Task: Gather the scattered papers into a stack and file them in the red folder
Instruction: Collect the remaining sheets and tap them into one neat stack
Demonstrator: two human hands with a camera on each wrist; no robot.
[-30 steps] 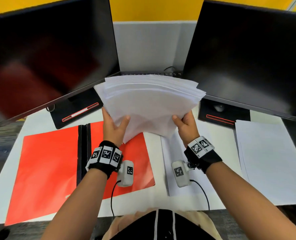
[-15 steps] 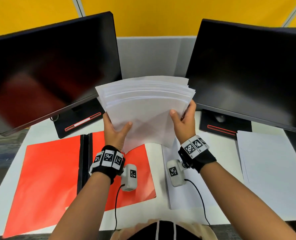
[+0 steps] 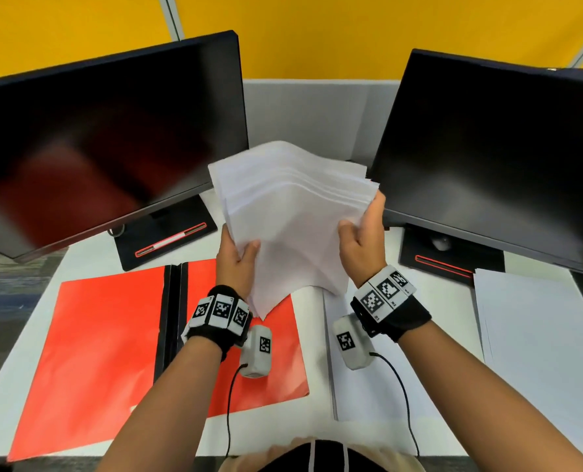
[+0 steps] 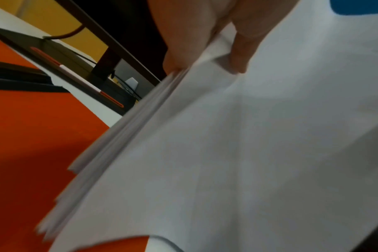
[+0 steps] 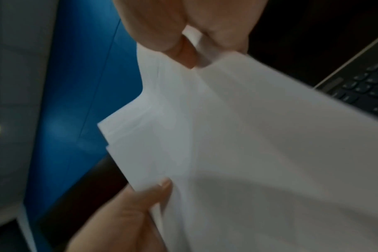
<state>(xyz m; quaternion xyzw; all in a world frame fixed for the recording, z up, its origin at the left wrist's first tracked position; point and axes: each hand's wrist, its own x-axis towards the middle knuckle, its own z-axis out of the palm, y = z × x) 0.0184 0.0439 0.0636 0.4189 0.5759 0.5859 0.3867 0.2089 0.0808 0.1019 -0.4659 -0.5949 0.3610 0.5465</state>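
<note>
A sheaf of papers [image 3: 293, 216] is raised at frame centre, between two dark monitors [image 3: 106, 144], edges uneven. The left hand [image 3: 237, 260] pinches its lower left edge, thumb on top; the right hand [image 3: 363, 243] curls round the right edge. Gathering looks partly done: two more paper piles lie on the desk [image 3: 317, 434], one at lower centre [image 3: 361, 393], one at right [image 3: 535, 345]. The one red folder [image 3: 106, 352] lies open at lower left, nothing filed yet.
</note>
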